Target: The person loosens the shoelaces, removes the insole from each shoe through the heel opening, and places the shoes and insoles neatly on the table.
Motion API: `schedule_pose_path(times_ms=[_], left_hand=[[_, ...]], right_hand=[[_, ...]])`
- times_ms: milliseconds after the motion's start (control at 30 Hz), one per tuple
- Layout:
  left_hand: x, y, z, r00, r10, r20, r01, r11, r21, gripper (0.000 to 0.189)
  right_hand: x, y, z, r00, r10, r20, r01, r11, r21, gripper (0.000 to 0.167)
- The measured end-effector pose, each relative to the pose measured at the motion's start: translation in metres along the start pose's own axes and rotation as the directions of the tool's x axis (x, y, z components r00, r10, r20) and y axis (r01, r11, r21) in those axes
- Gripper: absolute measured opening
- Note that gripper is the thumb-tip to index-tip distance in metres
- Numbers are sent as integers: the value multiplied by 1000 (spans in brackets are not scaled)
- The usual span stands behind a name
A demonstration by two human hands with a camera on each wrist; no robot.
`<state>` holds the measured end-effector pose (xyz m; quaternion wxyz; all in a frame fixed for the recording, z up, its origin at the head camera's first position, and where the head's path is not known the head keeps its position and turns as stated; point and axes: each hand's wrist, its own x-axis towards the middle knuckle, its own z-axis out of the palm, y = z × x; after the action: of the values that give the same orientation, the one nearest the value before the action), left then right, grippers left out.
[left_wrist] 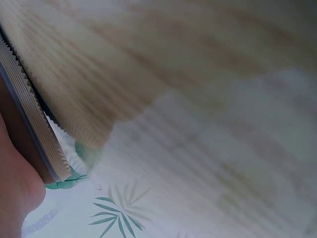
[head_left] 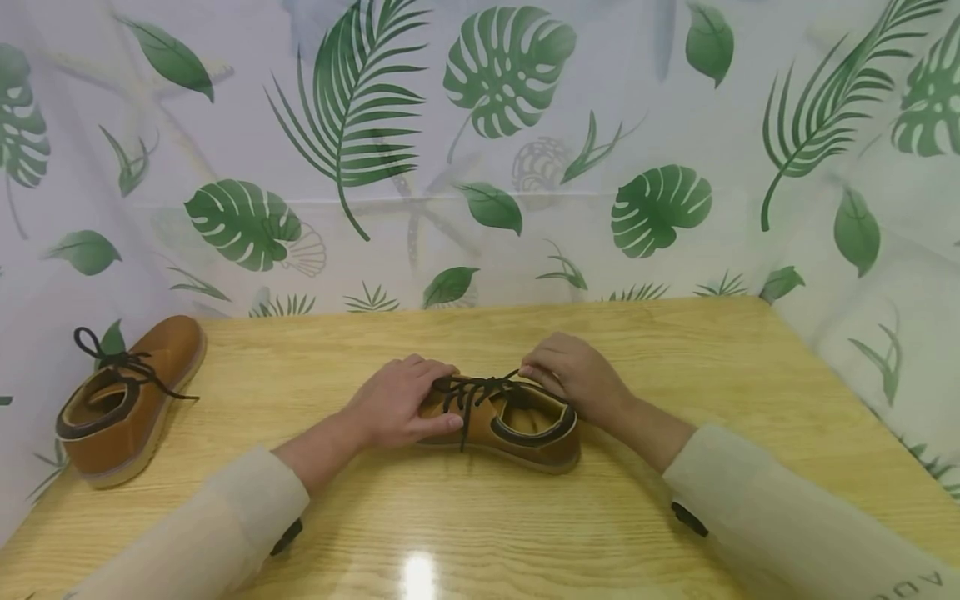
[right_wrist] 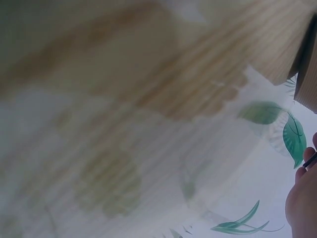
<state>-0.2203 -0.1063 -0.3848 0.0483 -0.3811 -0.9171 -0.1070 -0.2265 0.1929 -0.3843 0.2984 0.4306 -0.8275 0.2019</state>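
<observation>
A brown leather shoe [head_left: 558,448] stands on the table, its toe to the left and its heel to the right. My left hand [head_left: 397,404] grips its toe end, with the thumb along the near side and the fingers over the top. Black laces [head_left: 491,386] cross the tongue, and some strands hang down the near side. Between its fingertips, my right hand [head_left: 581,379] pinches a lace end above the shoe opening. The right wrist view has the dark lace [right_wrist: 310,159] at those fingers. In the left wrist view, the ridged sole [left_wrist: 42,129] rises beside my left hand [left_wrist: 17,183].
A matching brown shoe [head_left: 112,454] with a bowed black lace stands at the table's left edge. Behind the wood-grain table [head_left: 360,533] hangs a white cloth [head_left: 420,242] printed with green leaves, which also covers both sides.
</observation>
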Motion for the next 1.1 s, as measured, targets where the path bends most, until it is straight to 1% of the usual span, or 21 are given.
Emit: schedule_pose_path(times_ms=[200,467,600,800,1100], left_hand=[[1,0,0,1000,4,5,-4,1000,4,82],[1,-1,2,1000,22,-2,-22,1000,11,89],[1,-1,1,1000,27,-6,-27,1000,14,91],[0,-1,-1,1000,28,-12,-28,999,19,96],[1,-1,-1,1000,15,4,-15,1000,18,82]], right_hand=[[1,-1,-2,1000,11,3,-11,999,-37,9],[-2,-2,-4,999,40,34,-37,996,-82,10],[-2,-2,-5,997,52,49,-47,995,-91,10],[0,-3,-5,997,61,46,-56,994,-97,12],[0,-3,-4,996,73,47,-68,991,-112,13]])
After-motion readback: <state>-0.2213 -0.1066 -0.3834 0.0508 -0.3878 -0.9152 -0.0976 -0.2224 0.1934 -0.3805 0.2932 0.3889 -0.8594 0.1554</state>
